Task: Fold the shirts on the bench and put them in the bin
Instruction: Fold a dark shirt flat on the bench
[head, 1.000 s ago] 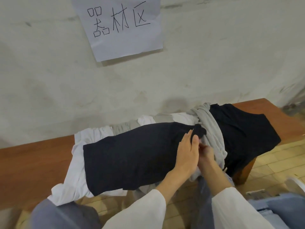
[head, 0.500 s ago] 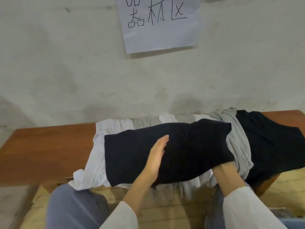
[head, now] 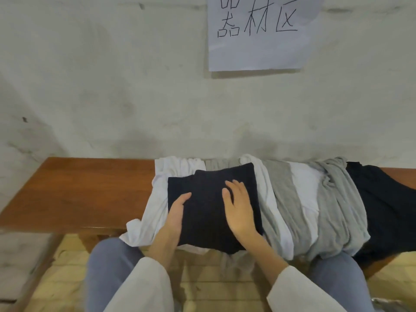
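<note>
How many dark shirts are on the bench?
2: a folded shirt under the left hand and right hand, another shirt at the bench's right end. Others may hide in the pile.

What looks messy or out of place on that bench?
The folded dark shirt under the left hand and right hand is neat, but the white shirt, grey shirt and second dark shirt lie bunched, drooping over the front edge of the bench.

Folded navy shirt [head: 202,210] lies flat atop white shirt [head: 158,194], mid bench [head: 78,188]. Grey shirt [head: 337,199] & black shirt [head: 387,210] crumpled to its R.
</note>
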{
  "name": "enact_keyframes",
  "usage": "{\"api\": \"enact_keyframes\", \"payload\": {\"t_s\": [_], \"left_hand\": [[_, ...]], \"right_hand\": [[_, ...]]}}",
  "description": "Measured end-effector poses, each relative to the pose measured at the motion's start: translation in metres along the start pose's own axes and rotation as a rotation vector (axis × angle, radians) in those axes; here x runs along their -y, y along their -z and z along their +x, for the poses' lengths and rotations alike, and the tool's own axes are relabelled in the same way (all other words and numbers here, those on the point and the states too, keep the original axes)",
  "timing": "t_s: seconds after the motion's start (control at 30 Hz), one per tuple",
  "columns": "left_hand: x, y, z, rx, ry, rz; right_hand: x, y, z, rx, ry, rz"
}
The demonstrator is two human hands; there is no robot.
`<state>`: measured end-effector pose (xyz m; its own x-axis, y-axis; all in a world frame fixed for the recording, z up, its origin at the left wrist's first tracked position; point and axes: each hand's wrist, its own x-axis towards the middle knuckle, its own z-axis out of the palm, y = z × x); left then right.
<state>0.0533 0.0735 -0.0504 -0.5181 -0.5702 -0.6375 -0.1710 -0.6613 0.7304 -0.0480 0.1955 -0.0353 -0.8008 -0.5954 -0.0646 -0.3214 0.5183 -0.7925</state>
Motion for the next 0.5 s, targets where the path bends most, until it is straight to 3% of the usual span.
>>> {"api": "enact_keyframes", "payload": {"t_s": [0.1, 0.23, 0.33, 0.4, 0.5], "left_hand": [[-0.009, 0.010, 0.000, -0.070, -0.024, 0.041], [-0.008, 0.029, -0.008, -0.083, -0.036, -0.069], [-0.007, 0.039, -0.010, 0.036, -0.032, -0.166], [-0.013, 0.044, -0.006, 0.043, -0.094, -0.148], [-0.011, 0.053, -0.007, -0.174, -0.127, -0.040]], "right_hand": [[-0.026, 0.021, 0.005, -0.064, -0.007, -0.153], [-0.040, 0.019, 0.020, 0.131, 0.074, -0.483], [-0.042, 0.010, 0.028, 0.201, 0.074, -0.735], [-0.041, 0.012, 0.028, 0.193, 0.078, -0.711], [-0.041, 0.021, 0.012, -0.032, 0.032, -0.402]]}}
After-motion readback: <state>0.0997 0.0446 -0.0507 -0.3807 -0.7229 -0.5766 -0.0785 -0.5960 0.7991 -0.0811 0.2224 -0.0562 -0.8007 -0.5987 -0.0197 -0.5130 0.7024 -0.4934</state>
